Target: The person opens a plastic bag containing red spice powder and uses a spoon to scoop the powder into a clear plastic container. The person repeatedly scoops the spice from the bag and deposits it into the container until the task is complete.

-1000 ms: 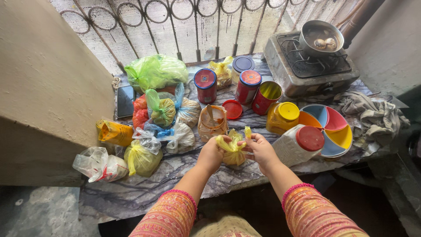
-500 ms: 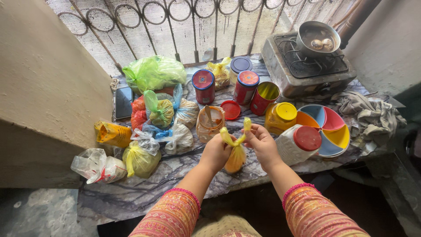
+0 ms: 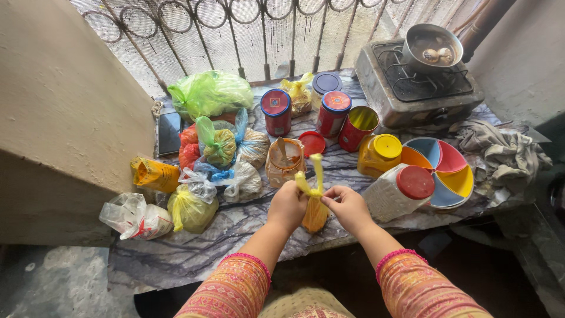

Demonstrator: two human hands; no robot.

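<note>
Where crinkled plastic twists, both hands point(image 3: 318, 206) pinch it.

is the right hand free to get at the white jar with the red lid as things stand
Probably not straight away: the right hand pinches the yellow bag, though the white jar lies just beside it, nothing between.

A thin, glossy yellow plastic bag point(image 3: 316, 209) sits over the smooth veined marble tabletop point(image 3: 194, 247), near a dull metal stove point(image 3: 412, 100).

orange patterned sleeves point(image 3: 229, 288), pink-trimmed cuffs, bare hands
</note>
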